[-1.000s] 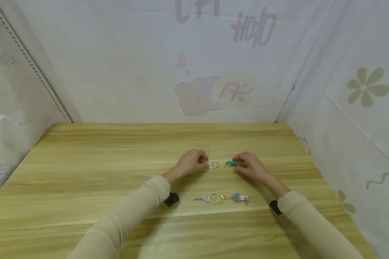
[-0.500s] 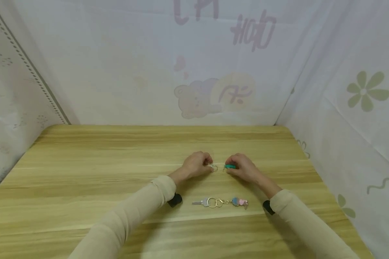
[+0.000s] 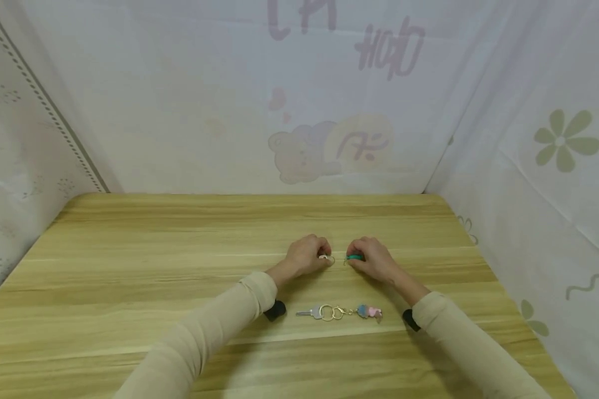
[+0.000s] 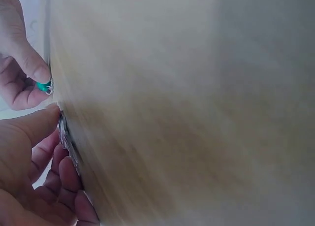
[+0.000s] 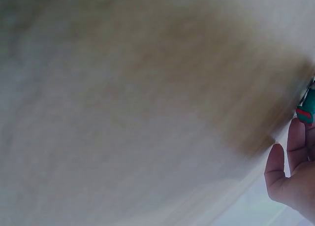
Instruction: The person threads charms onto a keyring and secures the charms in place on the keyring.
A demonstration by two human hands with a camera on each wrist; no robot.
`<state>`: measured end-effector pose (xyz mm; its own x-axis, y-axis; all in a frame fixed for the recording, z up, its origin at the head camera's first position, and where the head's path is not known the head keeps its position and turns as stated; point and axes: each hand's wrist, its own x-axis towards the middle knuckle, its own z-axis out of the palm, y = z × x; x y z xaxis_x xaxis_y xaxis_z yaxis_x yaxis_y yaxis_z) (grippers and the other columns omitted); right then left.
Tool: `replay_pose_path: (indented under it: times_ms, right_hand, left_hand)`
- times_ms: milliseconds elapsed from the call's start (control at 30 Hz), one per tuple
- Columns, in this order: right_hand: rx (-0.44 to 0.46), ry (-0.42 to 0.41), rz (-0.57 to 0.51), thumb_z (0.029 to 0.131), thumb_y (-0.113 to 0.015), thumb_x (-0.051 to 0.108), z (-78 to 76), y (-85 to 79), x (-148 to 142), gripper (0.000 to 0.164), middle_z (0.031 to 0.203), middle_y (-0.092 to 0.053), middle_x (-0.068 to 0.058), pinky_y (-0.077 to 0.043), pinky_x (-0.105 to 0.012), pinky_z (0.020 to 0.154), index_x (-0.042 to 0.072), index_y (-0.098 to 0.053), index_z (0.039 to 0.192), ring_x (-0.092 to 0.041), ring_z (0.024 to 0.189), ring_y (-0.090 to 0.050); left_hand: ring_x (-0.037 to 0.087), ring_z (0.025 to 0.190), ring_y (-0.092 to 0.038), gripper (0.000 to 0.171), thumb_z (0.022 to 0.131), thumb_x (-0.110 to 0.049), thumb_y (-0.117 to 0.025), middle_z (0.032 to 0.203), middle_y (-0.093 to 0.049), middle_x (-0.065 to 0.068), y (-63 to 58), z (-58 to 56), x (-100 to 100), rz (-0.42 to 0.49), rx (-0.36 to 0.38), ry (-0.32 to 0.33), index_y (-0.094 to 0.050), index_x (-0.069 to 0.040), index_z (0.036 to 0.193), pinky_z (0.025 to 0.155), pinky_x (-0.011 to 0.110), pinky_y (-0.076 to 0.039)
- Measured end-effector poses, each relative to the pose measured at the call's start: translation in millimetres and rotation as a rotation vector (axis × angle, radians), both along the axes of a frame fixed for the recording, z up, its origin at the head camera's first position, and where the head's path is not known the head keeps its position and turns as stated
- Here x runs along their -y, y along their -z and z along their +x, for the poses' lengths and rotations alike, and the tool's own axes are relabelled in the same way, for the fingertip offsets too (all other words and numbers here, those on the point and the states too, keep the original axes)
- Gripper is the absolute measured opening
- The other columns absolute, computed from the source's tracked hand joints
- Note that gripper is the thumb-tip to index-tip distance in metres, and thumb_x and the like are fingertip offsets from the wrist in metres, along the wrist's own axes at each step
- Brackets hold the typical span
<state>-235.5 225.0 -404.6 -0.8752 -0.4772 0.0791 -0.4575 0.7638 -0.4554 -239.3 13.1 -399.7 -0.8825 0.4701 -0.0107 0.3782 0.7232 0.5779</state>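
Observation:
My left hand (image 3: 303,255) pinches a silver key (image 3: 323,257) between thumb and fingers, with its metal ring (image 3: 333,260) sticking out to the right; the blade is hidden in the hand. Facing it, my right hand (image 3: 374,259) grips a small green charm (image 3: 354,257) by thumb and fingertips. A small metal clasp (image 4: 49,90) hangs from the charm's end in the left wrist view, pointing at the key ring. A narrow gap separates ring and clasp in the head view. The right wrist view catches the charm's red-banded end (image 5: 305,113) at its edge.
Nearer on the wooden table (image 3: 155,310) lies another key (image 3: 309,312) joined by gold rings (image 3: 331,312) to a blue and pink charm (image 3: 369,312). Printed cloth (image 3: 204,100) hangs behind the table and at both sides.
The left hand has moved slightly right and now grips the key more fully. The right hand has moved left and closed its fingers on the green charm, bringing the two nearer.

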Motion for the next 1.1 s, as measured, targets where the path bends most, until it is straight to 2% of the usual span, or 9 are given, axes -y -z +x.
replay_pose_path:
  times_ms: [233,567,700,933,1100]
  right_hand:
    - [-0.044,-0.035,0.008,0.078,-0.069,0.006,1.4,0.5,1.8,0.01,0.081,-0.058,-0.002,-0.039,-0.034,0.068,0.012,-0.061,0.08,-0.017,0.076,-0.048]
    - [-0.009,-0.047,-0.02,0.078,-0.069,0.008,3.6,1.0,2.7,0.01,0.077,-0.053,0.002,-0.036,-0.029,0.067,0.011,-0.059,0.079,-0.014,0.073,-0.044]
    - [0.009,-0.04,-0.067,0.077,-0.068,0.004,5.7,-1.1,2.2,0.01,0.078,-0.053,0.001,-0.038,-0.028,0.066,0.01,-0.06,0.08,-0.014,0.073,-0.044]
    - [0.073,-0.007,-0.186,0.081,-0.066,0.001,12.3,-1.5,1.3,0.009,0.082,-0.056,-0.002,-0.045,-0.027,0.069,0.007,-0.06,0.083,-0.014,0.077,-0.05]
    - [0.125,0.03,-0.296,0.083,-0.063,-0.001,18.6,-3.1,-1.4,0.009,0.085,-0.058,-0.004,-0.046,-0.024,0.069,0.006,-0.06,0.086,-0.013,0.078,-0.052]
  left_hand:
    - [0.012,0.081,-0.051,0.018,0.082,-0.025,-0.072,0.086,-0.058,-0.002,-5.2,0.2,-2.3,-0.046,0.047,-0.033,-0.067,-0.013,0.094,0.071,0.03,-0.043]
    - [0.013,0.077,-0.049,0.015,0.082,-0.019,-0.071,0.084,-0.057,-0.001,-12.4,-1.6,-3.7,-0.059,0.129,-0.05,-0.063,-0.011,0.092,0.067,0.029,-0.041]
    - [0.013,0.073,-0.05,0.017,0.079,-0.015,-0.074,0.08,-0.058,-0.001,-10.3,-1.6,-2.2,0.006,0.136,-0.049,-0.06,-0.011,0.09,0.066,0.027,-0.04]
    - [0.008,0.069,-0.054,0.009,0.078,-0.011,-0.075,0.074,-0.065,-0.002,-0.4,1.2,3.8,0.184,0.084,-0.036,-0.066,-0.011,0.079,0.068,0.024,-0.043]
    - [0.003,0.066,-0.053,0.005,0.081,-0.016,-0.074,0.075,-0.069,-0.003,-2.6,5.7,7.3,0.277,0.071,-0.018,-0.071,-0.012,0.081,0.064,0.02,-0.043]
